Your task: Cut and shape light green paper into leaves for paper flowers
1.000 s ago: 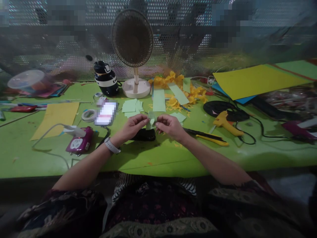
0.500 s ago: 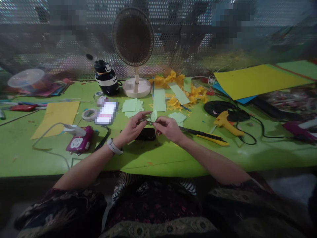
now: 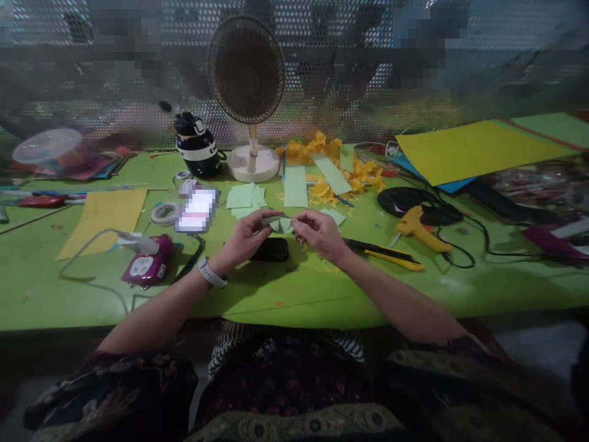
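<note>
A small piece of pale green paper (image 3: 281,225), cut or folded into leaf-like shapes, is held between my two hands over the table. My left hand (image 3: 248,238), with a white band at the wrist, pinches its left side. From the right, the fingertips of my right hand (image 3: 319,233) close on its other edge. Just below lies a black case-like object (image 3: 270,249). Behind my left hand is a stack of pale green paper squares (image 3: 246,197); more green paper pieces (image 3: 334,216) lie beyond my right hand, which partly hides them.
A yellow-handled cutter-like tool (image 3: 394,256) and a yellow glue gun (image 3: 423,230) lie to the right. On the left are a purple power socket (image 3: 148,264), a lit phone (image 3: 197,210) and a tape roll (image 3: 165,213). A fan (image 3: 253,162), a dark bottle (image 3: 197,147) and orange paper flowers (image 3: 317,147) stand behind.
The green paper was upright as a leaf shape between my fingers; now it is lower and spread wider. My right hand has shifted slightly right and turned.
</note>
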Tool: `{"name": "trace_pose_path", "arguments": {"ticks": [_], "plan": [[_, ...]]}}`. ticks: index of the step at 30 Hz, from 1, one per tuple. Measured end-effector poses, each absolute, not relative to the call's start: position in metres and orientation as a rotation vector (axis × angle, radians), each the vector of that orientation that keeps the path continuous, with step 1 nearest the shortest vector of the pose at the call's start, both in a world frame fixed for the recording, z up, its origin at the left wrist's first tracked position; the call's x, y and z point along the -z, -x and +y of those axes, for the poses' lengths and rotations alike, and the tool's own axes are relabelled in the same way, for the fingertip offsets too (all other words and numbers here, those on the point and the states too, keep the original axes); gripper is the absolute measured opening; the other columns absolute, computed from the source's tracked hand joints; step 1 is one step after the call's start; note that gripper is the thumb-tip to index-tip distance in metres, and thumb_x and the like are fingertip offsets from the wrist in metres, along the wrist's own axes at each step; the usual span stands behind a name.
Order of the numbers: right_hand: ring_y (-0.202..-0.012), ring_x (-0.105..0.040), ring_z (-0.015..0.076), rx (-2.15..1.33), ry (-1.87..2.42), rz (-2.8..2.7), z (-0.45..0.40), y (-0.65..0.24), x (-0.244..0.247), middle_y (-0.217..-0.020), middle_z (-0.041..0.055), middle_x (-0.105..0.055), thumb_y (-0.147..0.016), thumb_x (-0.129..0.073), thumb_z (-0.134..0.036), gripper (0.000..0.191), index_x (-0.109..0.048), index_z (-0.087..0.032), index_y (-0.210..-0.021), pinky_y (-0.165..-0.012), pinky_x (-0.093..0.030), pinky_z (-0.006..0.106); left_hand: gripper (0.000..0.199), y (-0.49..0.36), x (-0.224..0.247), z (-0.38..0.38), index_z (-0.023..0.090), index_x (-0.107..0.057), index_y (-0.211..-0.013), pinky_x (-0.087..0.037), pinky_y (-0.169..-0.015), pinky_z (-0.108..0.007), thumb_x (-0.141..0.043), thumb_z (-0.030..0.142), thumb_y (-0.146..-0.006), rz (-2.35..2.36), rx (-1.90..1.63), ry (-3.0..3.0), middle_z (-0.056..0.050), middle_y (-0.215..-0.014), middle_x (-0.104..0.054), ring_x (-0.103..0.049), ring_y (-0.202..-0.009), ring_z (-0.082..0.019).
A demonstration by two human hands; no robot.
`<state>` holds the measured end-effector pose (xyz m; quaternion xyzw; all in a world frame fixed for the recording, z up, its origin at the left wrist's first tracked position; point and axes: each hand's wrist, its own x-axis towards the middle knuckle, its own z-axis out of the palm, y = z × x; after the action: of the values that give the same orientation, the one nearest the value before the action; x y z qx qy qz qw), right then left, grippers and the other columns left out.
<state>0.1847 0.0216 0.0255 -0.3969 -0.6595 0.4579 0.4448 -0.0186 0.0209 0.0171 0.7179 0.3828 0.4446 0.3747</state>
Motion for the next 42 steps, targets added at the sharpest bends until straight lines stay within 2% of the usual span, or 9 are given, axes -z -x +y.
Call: {"name": "trace_pose_path", "arguments": {"ticks": [2, 4, 11, 20, 26, 35, 42], "plan": [[-0.052, -0.055, 0.0114, -1.099, 0.974, -1.663, 0.0220, -0.1851, -0.0243, -0.064, 0.0000, -0.062, -0.080, -0.069, -0.039, 0.024, -0.063, -0.016, -0.079, -0.048, -0.047, 0.025, 0.032, 0.0199, -0.0193, 0.0206, 0.016, -0.069, -0.116, -0.046, -0.060, -0.024, -0.058, 0.015, -0.086, 1.004, -1.103, -1.789, -0.005, -0.089, -0.072, -0.055, -0.063, -0.010], [-0.051, -0.055, 0.0115, -1.080, 0.963, -1.681, 0.0224, -0.1851, -0.0228, -0.064, -0.0002, -0.062, -0.081, -0.068, -0.037, 0.022, -0.062, -0.017, -0.078, -0.048, -0.046, 0.025, 0.033, 0.0209, -0.0214, 0.0201, 0.015, -0.070, -0.117, -0.040, -0.054, -0.023, -0.058, 0.017, -0.086, 1.017, -1.076, -1.753, -0.003, -0.082, -0.070, -0.047, -0.056, -0.009], [-0.052, -0.055, 0.0115, -1.106, 0.951, -1.683, 0.0233, -0.1856, -0.0217, -0.065, -0.0004, -0.062, -0.081, -0.068, -0.038, 0.022, -0.063, -0.017, -0.079, -0.048, -0.046, 0.025, 0.032, 0.0194, -0.0248, 0.0179, 0.015, -0.072, -0.114, -0.037, -0.055, -0.023, -0.059, 0.019, -0.085, 1.004, -1.051, -1.693, -0.005, -0.088, -0.071, -0.047, -0.061, -0.009], [-0.051, -0.053, 0.0112, -1.062, 0.969, -1.708, 0.0224, -0.1855, -0.0220, -0.064, -0.0007, -0.060, -0.081, -0.067, -0.038, 0.021, -0.062, -0.018, -0.077, -0.049, -0.045, 0.026, 0.034, 0.0209, -0.0231, 0.0185, 0.015, -0.071, -0.116, -0.030, -0.049, -0.023, -0.059, 0.021, -0.084, 1.024, -1.038, -1.681, -0.001, -0.072, -0.064, -0.037, -0.053, -0.008], [-0.051, -0.051, 0.0113, -0.961, 1.000, -1.743, 0.0220, -0.1845, -0.0217, -0.063, -0.0003, -0.060, -0.081, -0.065, -0.036, 0.020, -0.061, -0.017, -0.076, -0.049, -0.043, 0.027, 0.034, 0.0197, -0.0262, 0.0168, 0.016, -0.071, -0.115, -0.034, -0.052, -0.024, -0.059, 0.020, -0.084, 1.029, -1.036, -1.678, -0.003, -0.080, -0.067, -0.041, -0.056, -0.008], [-0.052, -0.050, 0.0118, -0.930, 1.004, -1.767, 0.0206, -0.1841, -0.0222, -0.064, -0.0001, -0.061, -0.082, -0.064, -0.036, 0.017, -0.061, -0.019, -0.077, -0.048, -0.043, 0.027, 0.031, 0.0201, -0.0243, 0.0177, 0.019, -0.073, -0.113, -0.030, -0.046, -0.024, -0.061, 0.020, -0.084, 1.008, -1.050, -1.672, 0.000, -0.067, -0.062, -0.037, -0.049, -0.008], [-0.052, -0.049, 0.0129, -0.835, 1.045, -1.800, 0.0212, -0.1834, -0.0188, -0.061, -0.0015, -0.057, -0.082, -0.064, -0.034, 0.014, -0.062, -0.020, -0.082, -0.050, -0.043, 0.028, 0.031, 0.0172, -0.0258, 0.0155, 0.018, -0.073, -0.110, -0.044, -0.054, -0.025, -0.057, 0.018, -0.084, 1.033, -1.046, -1.755, 0.000, -0.067, -0.062, -0.053, -0.059, -0.012]]}}
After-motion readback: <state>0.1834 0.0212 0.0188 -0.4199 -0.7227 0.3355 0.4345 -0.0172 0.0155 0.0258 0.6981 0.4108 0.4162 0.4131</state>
